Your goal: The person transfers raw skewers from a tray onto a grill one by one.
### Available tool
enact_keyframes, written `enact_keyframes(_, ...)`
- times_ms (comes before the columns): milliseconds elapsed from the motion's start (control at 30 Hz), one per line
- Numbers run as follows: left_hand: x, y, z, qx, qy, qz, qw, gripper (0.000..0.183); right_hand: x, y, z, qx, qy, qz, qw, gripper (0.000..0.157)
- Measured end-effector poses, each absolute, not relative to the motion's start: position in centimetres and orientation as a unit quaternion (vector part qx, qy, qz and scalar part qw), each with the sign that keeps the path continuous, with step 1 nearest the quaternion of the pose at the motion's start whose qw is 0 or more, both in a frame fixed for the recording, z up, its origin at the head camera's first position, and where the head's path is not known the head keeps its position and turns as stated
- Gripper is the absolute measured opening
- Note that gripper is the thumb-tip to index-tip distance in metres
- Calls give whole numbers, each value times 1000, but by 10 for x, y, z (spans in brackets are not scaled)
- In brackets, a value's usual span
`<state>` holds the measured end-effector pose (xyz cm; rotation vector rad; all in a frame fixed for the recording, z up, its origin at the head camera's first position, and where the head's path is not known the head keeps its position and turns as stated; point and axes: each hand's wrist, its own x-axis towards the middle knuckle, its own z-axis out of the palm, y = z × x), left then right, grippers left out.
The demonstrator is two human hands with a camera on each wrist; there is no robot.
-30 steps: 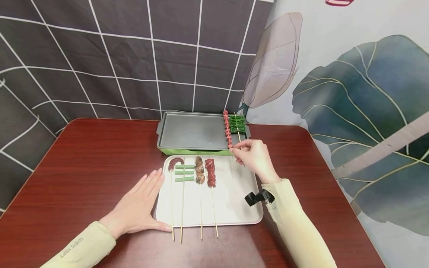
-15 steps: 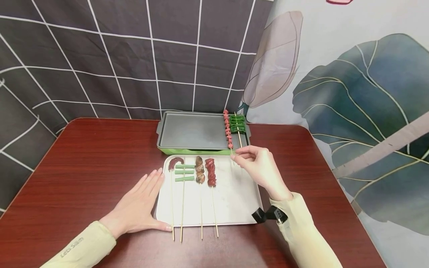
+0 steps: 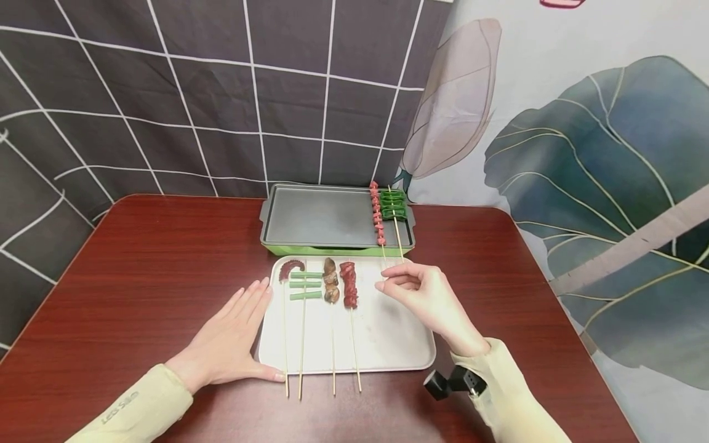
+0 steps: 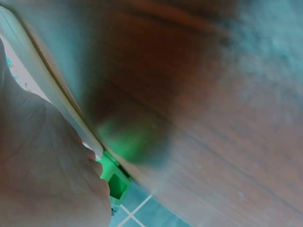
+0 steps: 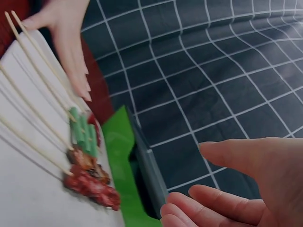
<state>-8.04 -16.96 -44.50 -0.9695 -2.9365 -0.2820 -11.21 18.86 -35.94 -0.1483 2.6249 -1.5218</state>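
My left hand [image 3: 229, 338] lies flat with fingers spread, its fingertips and thumb at the left edge of the white tray [image 3: 393, 347]. Over the tray's right part, my right hand [image 3: 432, 301] has its thumb and index finger apart; the right wrist view shows nothing between them. Just ahead of it is the stick end of a skewer of pink pieces [image 3: 378, 215], which lies on the grey griddle [image 3: 316, 215] beside a green pepper skewer [image 3: 393, 206]. Four-side spacing aside, the tray bears a dark red meat skewer [image 3: 349, 283] nearest that hand.
Also on the tray are a mottled brown skewer [image 3: 330, 280], a skewer of green stalks [image 3: 306, 285] and a dark red curled tentacle skewer [image 3: 290, 268]. Their sticks overhang the front edge. A tiled-pattern cloth [image 3: 221, 92] hangs behind the red-brown table [image 3: 166, 258].
My right hand has slid back from the pink skewer along its stick and let go, now lower over the tray. The pink skewer stays on the griddle; the left hand has not moved.
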Motion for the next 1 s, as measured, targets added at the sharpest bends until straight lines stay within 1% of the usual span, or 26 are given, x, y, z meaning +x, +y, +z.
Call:
enact_keyframes(367,-81,-168,-445,-312,-946,-87,17,142,-95,187,-382,-73,861,-494,95,32)
enact_keyframes(733,-81,-168,-444,-309,-947,-89,12,142,-83,182,-405,-84,838,-519,148,32)
enact_keyframes(1000,-80,-168,-444,-304,-948,-91,6,142,-73,173,-416,-83,844,-507,155,28)
